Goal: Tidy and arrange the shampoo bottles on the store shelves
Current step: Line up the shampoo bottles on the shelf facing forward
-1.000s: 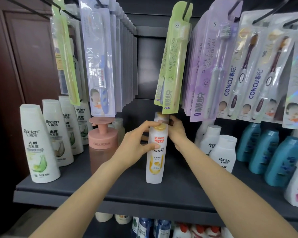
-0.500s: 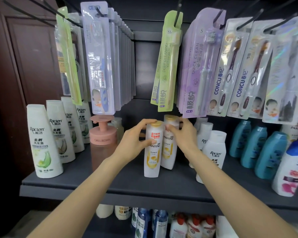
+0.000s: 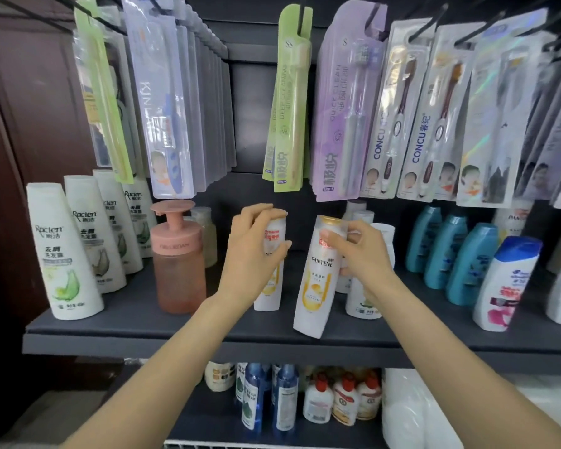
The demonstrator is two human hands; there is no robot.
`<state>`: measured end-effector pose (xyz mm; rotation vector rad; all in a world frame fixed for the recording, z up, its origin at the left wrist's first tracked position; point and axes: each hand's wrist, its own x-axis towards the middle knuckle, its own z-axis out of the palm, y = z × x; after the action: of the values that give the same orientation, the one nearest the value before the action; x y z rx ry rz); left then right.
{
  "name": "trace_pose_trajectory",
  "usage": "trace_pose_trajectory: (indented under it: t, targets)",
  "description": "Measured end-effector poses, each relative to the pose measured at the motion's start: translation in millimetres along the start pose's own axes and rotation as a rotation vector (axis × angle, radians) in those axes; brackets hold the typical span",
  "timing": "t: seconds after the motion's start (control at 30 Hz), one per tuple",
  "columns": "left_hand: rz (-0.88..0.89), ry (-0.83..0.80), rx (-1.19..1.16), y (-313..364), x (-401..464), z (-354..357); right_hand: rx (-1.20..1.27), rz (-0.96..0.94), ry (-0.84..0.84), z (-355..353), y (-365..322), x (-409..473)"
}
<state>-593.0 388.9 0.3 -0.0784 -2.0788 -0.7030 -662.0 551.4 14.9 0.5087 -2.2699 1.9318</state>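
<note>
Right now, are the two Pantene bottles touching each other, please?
Apart. The head view shows dark shelf backing between the left Pantene bottle and the tilted right Pantene bottle.

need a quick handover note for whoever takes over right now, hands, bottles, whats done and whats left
Left hand: grips the left Pantene bottle near its top; the bottle stands upright on the shelf.
Right hand: pinches the right Pantene bottle at its neck; it is tilted, its base near the shelf's front edge.
Done: the two bottles sit apart, labels facing out.
Left: likely stand the tilted bottle upright and line both up between the pink pump bottle and the white Raclen bottles.
</note>
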Motion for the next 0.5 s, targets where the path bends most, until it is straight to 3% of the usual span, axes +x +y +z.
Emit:
trace_pose_trajectory:
  t: [0.07,0.3,0.5]
  targets:
    - [0.046,-0.033,-0.025,5,-4,3,0.056,0.044,-0.017,-7,1,-4]
    - [-0.175,-0.484,-0.277,18,-11,14,0.239,0.062,-0.032,-16,-4,-11]
    - [-0.227,-0.567,-0.29,10,-23,8,0.337,0.109,-0.038,-16,-5,-14]
